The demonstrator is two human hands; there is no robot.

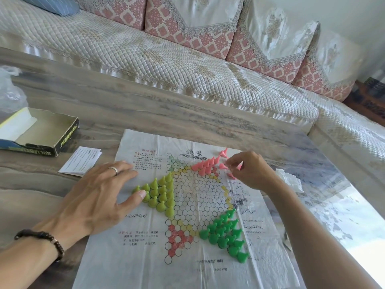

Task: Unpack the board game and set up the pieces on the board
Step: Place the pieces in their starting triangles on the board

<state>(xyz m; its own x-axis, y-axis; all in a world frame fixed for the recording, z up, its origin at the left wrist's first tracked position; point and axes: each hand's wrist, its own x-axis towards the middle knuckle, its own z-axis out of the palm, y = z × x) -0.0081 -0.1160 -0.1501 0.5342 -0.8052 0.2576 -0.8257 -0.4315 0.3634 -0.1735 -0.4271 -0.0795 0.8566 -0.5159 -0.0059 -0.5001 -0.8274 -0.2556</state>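
Note:
A thin plastic Chinese-checkers sheet lies flat on the table. Several yellow-green pawns fill its left triangle and several dark green pawns fill the lower right one. Pink pawns stand in the upper right triangle, with a few loose ones lying beside it. My left hand rests flat on the sheet's left side, thumb tip touching a yellow-green pawn. My right hand hovers over the loose pink pawns, with fingers curled and pinching a pink pawn.
The open game box sits at the table's left, a folded instruction leaflet beside it. A crumpled clear bag lies right of the sheet. A quilted sofa runs behind the table.

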